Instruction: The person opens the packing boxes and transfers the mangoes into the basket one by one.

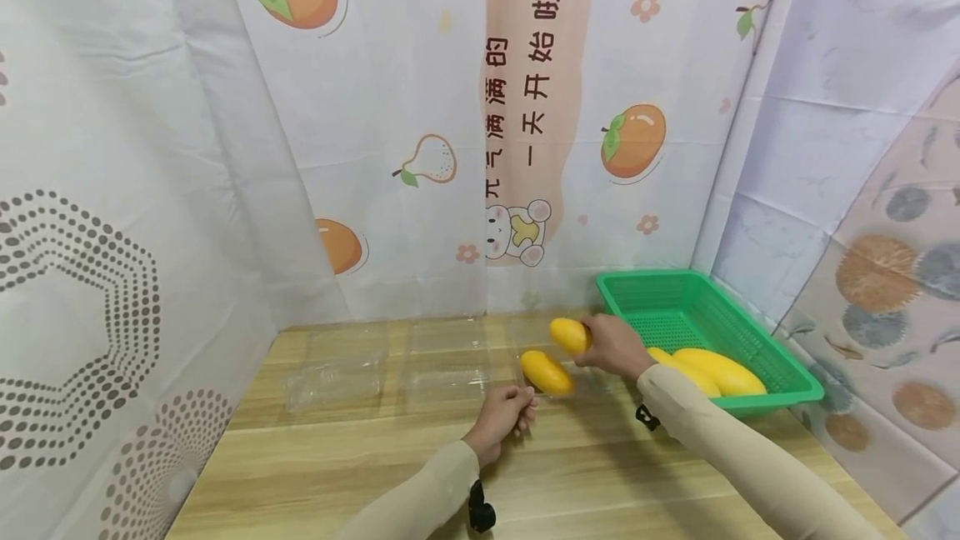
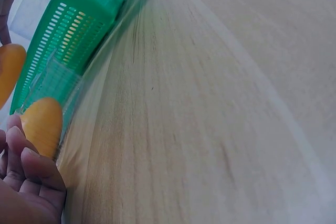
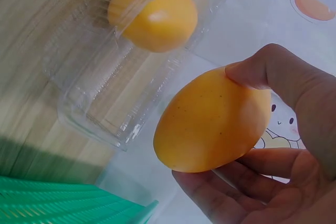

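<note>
My right hand [image 1: 617,346] grips a yellow mango [image 3: 210,124] between thumb and fingers, holding it above a clear plastic box [image 3: 100,103]. In that box lies another mango [image 1: 547,372], partly behind the clear plastic in the right wrist view. My left hand [image 1: 501,422] is low at the box's near left corner, its fingers [image 2: 42,169] bent beside the lying mango. Whether they pinch the box's rim cannot be made out, as the thumb is hidden in the left wrist view.
To the right stands a green basket [image 1: 780,354] with several mangoes [image 1: 723,372] at its near end. Two more clear boxes, one in the middle [image 1: 448,377] and one at the left [image 1: 337,382], stand on the wooden table [image 1: 322,473]. Printed curtains [image 1: 420,48] hang behind and at both sides.
</note>
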